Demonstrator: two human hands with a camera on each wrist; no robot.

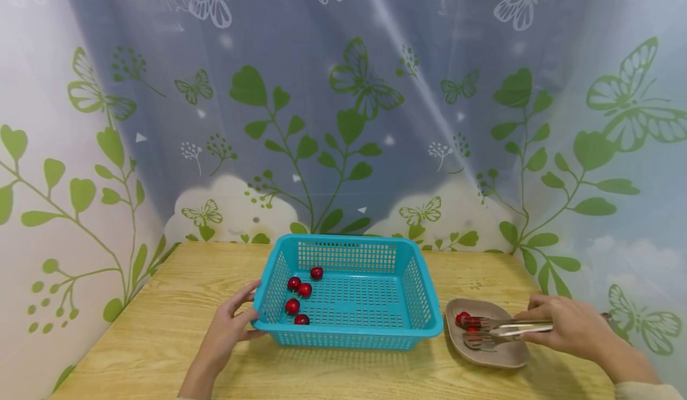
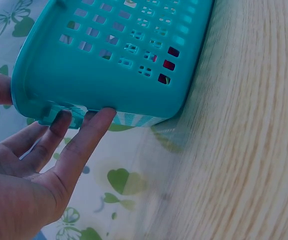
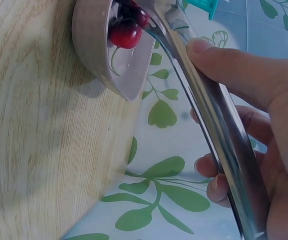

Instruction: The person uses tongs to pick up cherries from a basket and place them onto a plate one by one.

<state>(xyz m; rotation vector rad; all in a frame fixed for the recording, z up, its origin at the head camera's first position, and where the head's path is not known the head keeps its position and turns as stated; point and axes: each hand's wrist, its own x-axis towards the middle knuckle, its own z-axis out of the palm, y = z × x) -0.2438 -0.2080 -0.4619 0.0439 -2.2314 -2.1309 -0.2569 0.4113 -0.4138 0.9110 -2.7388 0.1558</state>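
Tabletop [image 1: 123,340] — right grip [image 1: 574,328] holds tongs [image 3: 212,117].

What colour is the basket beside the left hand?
Bright turquoise blue: the basket shows best in the head view.

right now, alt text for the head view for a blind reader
A person's right grip holds metal tongs over cherries on a beige plate; the left grip touches a turquoise basket with five cherries in its left half.
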